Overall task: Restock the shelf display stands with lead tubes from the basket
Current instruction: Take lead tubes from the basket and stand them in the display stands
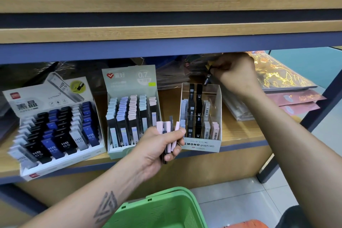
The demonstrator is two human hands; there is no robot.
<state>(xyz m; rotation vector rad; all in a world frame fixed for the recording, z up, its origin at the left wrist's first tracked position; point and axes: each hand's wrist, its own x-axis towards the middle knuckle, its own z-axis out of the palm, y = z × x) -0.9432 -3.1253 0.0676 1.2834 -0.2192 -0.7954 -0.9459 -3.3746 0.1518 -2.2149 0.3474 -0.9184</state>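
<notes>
Nearest me, the green basket (166, 209) sits low at my front, below the shelf edge, so I can draw stock from it without stepping away. Above it, my left hand (159, 146) grips a fanned bunch of lead tubes (169, 135), pink and black, held upright beside the stands as a ready reserve. Next, on the shelf (240, 135), three stands in a row: the dark HB stand (55, 129) at left, the pale 0.7 stand (129, 113) in the middle, the clear Mono stand (201, 116) at right, part filled. Farthest, my right hand (235, 74) pinches one black tube (208, 77) tilted nose-down just over the Mono stand's back row, presumably to slot it with its matching black ones.
</notes>
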